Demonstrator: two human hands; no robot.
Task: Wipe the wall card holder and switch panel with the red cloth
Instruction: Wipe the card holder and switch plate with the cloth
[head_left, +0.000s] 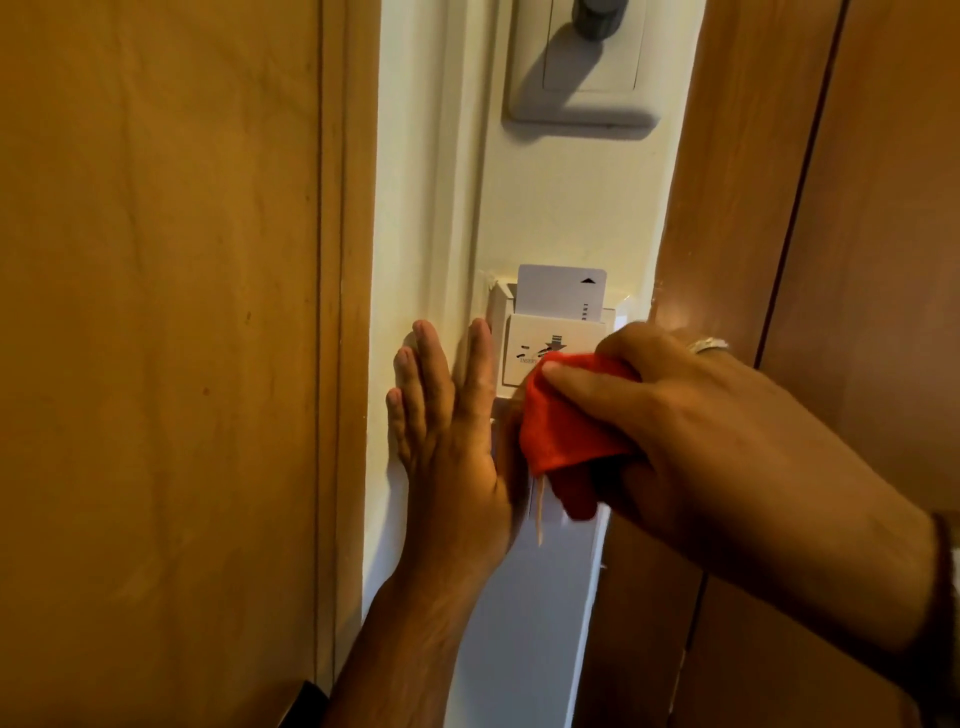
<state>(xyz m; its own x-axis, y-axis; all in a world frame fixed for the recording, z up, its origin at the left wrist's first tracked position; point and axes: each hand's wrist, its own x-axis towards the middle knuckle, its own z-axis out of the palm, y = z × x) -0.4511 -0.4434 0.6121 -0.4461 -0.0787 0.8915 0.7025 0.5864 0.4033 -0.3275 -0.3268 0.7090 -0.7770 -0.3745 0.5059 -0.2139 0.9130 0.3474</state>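
Observation:
The white card holder (524, 345) is fixed to a narrow cream wall strip, with a white key card (556, 291) standing in its slot. My right hand (691, 431) grips the bunched red cloth (566, 431) and presses it against the holder's lower right face. My left hand (447, 431) lies flat on the wall just left of the holder, fingers straight and pointing up. Higher on the wall is the grey-white switch panel (587, 73) with a dark knob at its top edge.
A wooden door panel (156, 312) fills the left side and a brown wooden frame (779, 208) the right, leaving only the narrow wall strip (561, 208) between them. A white trunking strip (524, 623) runs down below the holder.

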